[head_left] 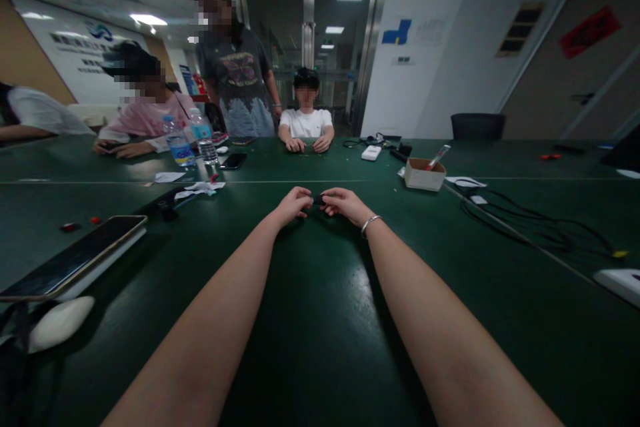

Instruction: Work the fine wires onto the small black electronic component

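Observation:
Both my arms reach forward over the dark green table [310,320]. My left hand [294,205] is closed in a pinch at the left end of a small black object [319,200]. From the other side, my right hand [346,204], with a silver bangle on its wrist, pinches the same object between thumb and fingers. The piece is too small and dark for its kind to be told, and the fingers cover part of it. Both hands are just above or resting on the tabletop; which, I cannot tell.
On the left lie a large phone [75,257], a white mouse-like object [63,323], paper scraps [200,189] and water bottles [180,143]. A small box [425,175] and black cables [540,220] are at right. Several people are across the table, one standing [237,67].

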